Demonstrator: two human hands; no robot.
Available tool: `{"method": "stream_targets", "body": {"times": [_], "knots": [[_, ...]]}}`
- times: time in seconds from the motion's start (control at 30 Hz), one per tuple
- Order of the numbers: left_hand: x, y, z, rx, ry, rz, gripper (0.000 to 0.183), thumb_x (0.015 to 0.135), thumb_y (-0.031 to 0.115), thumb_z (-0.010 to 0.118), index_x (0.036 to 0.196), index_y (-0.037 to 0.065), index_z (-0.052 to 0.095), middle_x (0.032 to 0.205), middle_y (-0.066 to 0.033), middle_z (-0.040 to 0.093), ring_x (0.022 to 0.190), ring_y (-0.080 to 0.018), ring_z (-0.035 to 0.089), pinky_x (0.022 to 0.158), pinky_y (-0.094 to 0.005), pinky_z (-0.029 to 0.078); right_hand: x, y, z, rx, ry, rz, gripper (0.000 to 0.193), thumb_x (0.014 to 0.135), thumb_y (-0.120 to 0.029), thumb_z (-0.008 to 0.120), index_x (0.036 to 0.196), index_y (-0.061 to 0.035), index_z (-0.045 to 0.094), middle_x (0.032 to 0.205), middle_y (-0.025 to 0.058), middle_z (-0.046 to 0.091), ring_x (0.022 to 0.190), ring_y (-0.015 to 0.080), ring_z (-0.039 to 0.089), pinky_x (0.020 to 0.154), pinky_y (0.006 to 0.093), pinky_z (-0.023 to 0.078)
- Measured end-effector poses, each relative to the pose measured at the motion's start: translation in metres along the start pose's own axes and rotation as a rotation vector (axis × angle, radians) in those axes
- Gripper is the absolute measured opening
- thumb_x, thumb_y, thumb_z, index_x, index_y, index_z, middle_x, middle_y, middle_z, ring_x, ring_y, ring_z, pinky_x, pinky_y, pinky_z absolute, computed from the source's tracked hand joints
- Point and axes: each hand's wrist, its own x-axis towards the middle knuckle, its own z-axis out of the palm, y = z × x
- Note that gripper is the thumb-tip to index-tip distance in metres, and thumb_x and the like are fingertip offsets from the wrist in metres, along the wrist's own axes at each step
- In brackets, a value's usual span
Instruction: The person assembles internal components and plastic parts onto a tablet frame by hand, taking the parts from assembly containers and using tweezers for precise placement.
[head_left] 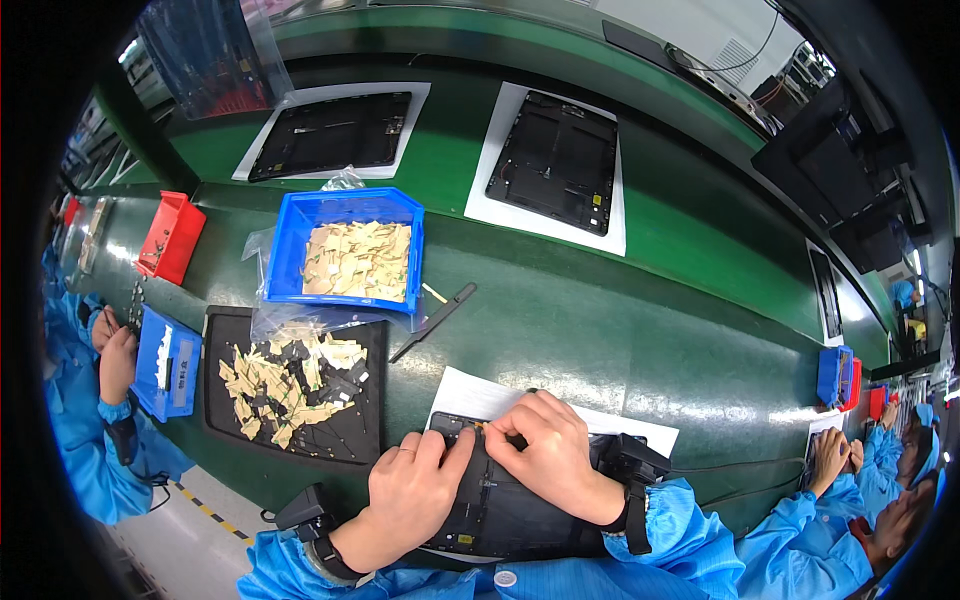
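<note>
A black tablet-like housing (515,500) lies on a white sheet (455,390) at the table's near edge, in front of me. My left hand (415,490) rests over its left end, index finger stretched out and its tip at the far left corner. My right hand (545,445) comes in from the other side with thumb and index finger pinched together at that same corner. A tiny orange piece (479,425) shows between the two hands' fingertips; its kind is too small to make out. Both wrists carry black strapped devices.
A black tray (375,420) of tan strips and small black parts sits left, below a blue bin (415,255) of tan strips. Near them lies a black pen-like tool (435,322). Two housings (335,135) rest farther back. Co-workers' hands (118,365) work at both sides.
</note>
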Motion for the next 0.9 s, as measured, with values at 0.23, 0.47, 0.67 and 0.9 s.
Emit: {"method": "stream_targets", "body": {"times": [0.23,0.47,0.67,0.9], "knots": [[0.0003,0.0006,-0.0004,0.018,-0.024,-0.004,0.037,0.068,0.01,0.062,0.104,0.01,0.069,0.073,-0.0026,0.042,0.065,-0.0171,0.053,0.052,-0.0288,0.043,0.0003,0.0,-0.0002,0.009,-0.009,0.019,0.016,0.07,-0.007,0.075,0.064,-0.0062,0.06,0.066,0.0035,0.058,0.064,0.0221,0.058,0.058,0.0336,0.047],[0.0008,0.0008,0.0021,0.057,-0.001,0.029,0.028,0.075,0.013,0.061,0.102,0.009,0.069,0.071,-0.0025,0.043,0.063,-0.0162,0.052,0.049,-0.0276,0.04,0.0013,-0.0012,-0.003,0.036,-0.039,0.059,0.013,0.071,-0.008,0.074,0.066,-0.0059,0.062,0.066,0.0032,0.059,0.064,0.0212,0.058,0.059,0.0331,0.047],[0.0015,0.0013,0.0007,0.062,-0.007,0.038,0.026,0.077,0.011,0.062,0.101,0.009,0.068,0.071,-0.0027,0.044,0.062,-0.0162,0.052,0.048,-0.0279,0.039,0.0014,-0.0014,-0.0038,0.063,-0.067,0.098,0.012,0.071,-0.008,0.074,0.067,-0.0056,0.064,0.065,0.0033,0.06,0.065,0.0216,0.059,0.061,0.0339,0.048],[0.0013,0.0011,0.0017,0.074,0.004,0.047,0.026,0.077,0.011,0.062,0.102,0.009,0.067,0.07,-0.0023,0.043,0.062,-0.016,0.052,0.048,-0.028,0.039,0.0031,-0.0038,-0.0067,0.05,-0.108,0.128,0.015,0.073,-0.013,0.073,0.066,-0.0074,0.06,0.067,0.0021,0.059,0.066,0.0226,0.059,0.063,0.0355,0.047]]}}
